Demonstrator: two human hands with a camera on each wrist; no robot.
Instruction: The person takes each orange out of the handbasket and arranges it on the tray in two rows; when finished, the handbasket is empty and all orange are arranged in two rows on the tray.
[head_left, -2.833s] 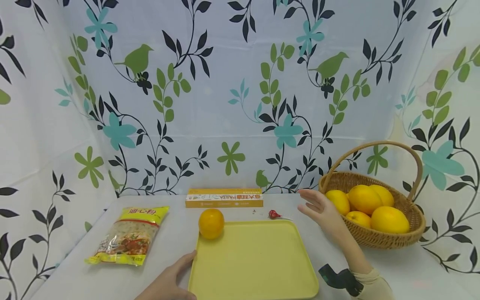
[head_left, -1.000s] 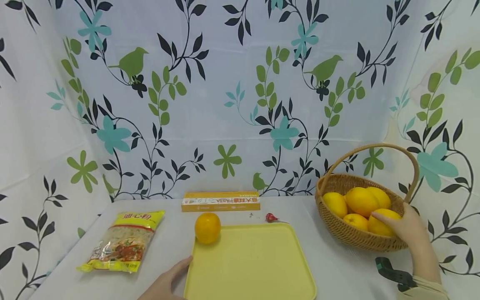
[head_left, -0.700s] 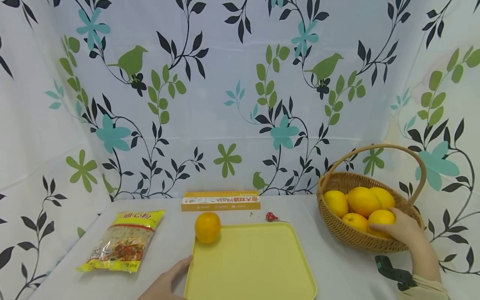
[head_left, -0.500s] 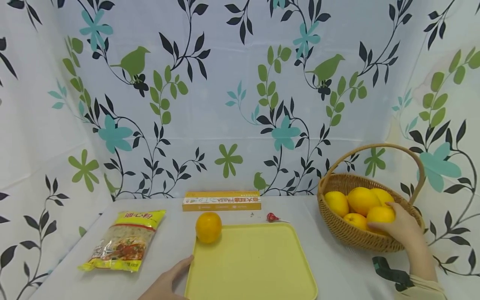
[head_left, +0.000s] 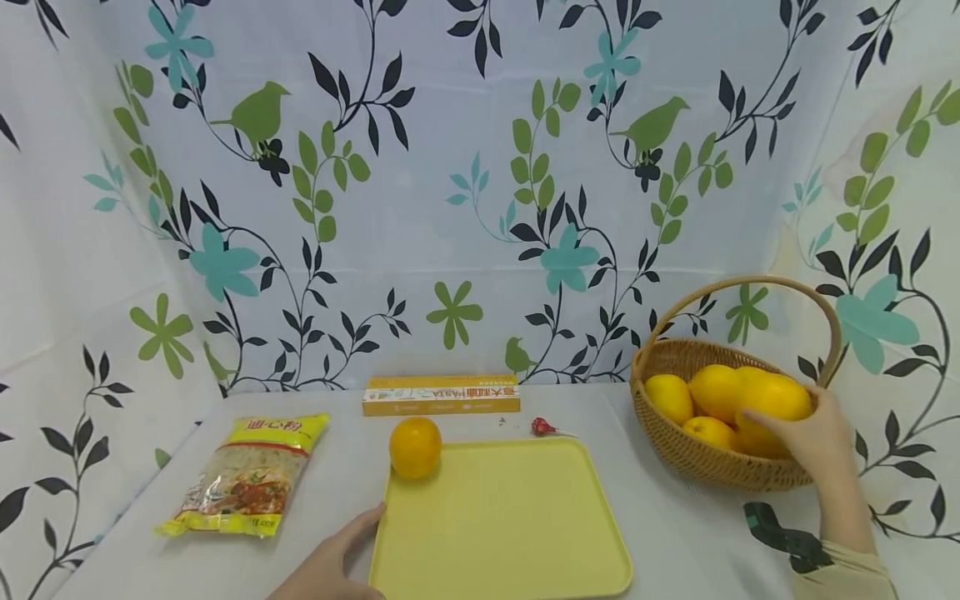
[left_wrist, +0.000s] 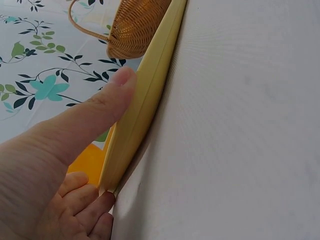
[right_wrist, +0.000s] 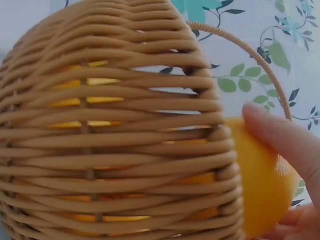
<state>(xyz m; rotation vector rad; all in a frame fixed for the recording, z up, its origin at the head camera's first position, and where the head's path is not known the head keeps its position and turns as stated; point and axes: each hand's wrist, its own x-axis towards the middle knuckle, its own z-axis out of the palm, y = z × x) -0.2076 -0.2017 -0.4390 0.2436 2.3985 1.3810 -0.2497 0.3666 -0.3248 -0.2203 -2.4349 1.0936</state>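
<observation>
In the head view my right hand (head_left: 813, 437) grips an orange (head_left: 778, 400) at the near right side of the wicker basket (head_left: 701, 471). The right wrist view shows the thumb on top of that orange (right_wrist: 260, 185), fingers on its far side, just beyond the basket's rim. Other yellow-orange fruits (head_left: 670, 398) lie in the basket. My left hand (head_left: 333, 560) touches the left edge of the yellow tray (head_left: 502, 525). In the left wrist view its thumb (left_wrist: 107, 97) lies extended against the tray's side. Another orange (head_left: 416, 448) sits on the tray's far left corner.
A bag of noodles (head_left: 247, 475) lies to the left of the tray. A flat pasta box (head_left: 441, 406) stands behind it, by the patterned curtain. A small red item (head_left: 542, 427) with a thin pale stem lies beyond the tray's far edge. The basket's handle (head_left: 750, 280) arches over the fruit.
My right hand has gone from beside the tray to the basket and taken hold of an orange, which is now raised slightly. The left hand stays at the tray's edge.
</observation>
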